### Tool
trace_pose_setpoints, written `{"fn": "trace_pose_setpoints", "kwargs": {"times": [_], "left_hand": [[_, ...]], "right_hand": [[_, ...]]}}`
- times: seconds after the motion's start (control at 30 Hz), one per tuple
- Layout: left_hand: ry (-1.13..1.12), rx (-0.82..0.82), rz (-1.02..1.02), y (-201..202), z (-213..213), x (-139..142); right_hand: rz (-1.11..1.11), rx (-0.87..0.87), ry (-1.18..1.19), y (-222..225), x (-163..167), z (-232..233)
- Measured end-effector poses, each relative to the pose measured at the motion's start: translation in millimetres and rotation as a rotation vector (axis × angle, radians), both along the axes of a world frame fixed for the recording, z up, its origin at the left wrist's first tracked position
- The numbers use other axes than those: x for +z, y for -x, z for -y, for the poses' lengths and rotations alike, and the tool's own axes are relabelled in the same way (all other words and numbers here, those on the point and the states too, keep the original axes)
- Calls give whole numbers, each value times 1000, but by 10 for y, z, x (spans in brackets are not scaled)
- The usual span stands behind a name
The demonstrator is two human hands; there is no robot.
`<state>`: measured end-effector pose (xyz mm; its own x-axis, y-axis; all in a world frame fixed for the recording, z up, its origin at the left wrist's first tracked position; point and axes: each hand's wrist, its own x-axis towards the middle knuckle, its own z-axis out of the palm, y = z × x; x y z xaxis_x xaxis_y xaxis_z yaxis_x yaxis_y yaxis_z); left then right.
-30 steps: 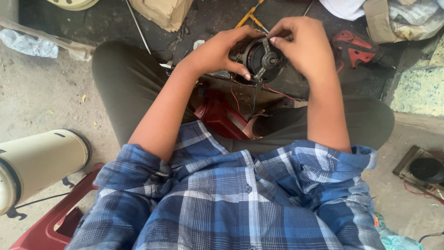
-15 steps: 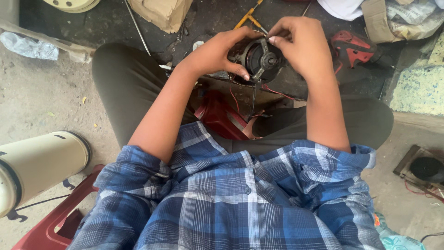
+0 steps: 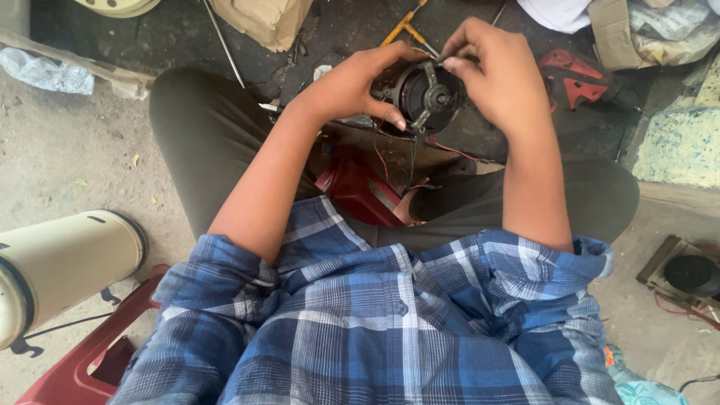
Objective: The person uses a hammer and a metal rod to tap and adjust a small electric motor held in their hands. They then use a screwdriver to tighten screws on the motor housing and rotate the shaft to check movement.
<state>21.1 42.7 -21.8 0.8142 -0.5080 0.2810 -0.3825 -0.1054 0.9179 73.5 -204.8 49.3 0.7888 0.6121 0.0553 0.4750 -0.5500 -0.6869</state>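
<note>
Dusty floor [image 3: 67, 157]: cream canister [image 3: 60, 270] left; both hands' fingers [image 3: 390, 118] closed around motor [image 3: 424, 96].

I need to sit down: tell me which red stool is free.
The red stool at lower left beside the cream cylinder; nothing sits on it. The other stool is under the person's legs.

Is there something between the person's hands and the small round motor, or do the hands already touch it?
Nothing visible stands between them. The left hand grips the dark round motor from its side, thumb under the rim. The right hand touches the motor's top edge with its fingers. Thin wires hang below it, clear of both hands.
</note>
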Motion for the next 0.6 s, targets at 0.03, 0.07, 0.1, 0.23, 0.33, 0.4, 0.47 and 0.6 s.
{"fn": "trace_pose_setpoints", "kwargs": {"times": [0.03,0.07,0.1,0.23,0.33,0.4,0.47,0.6], "left_hand": [[0,-2,-16,-1,-4,1],[1,-6,-31,-1,-5,2],[1,-9,-47,-2,-7,4],[11,-18,-44,2,-13,8],[11,-14,-34,7,-15,3],[-5,1,0,8,-21,-1],[-7,0,-25,8,-21,-1],[15,-6,-46,26,-17,15]], "right_hand": [[-10,-1,-1,3,4,-4],[-20,-2,-2,3,7,-6],[-30,-4,-2,1,12,-7],[-127,12,-65,-27,27,27],[-214,-24,-76,-34,18,77],[-259,-30,-95,-35,-10,95],[-347,12,-177,-46,-46,101],[-444,47,-232,-72,-83,129]]}}
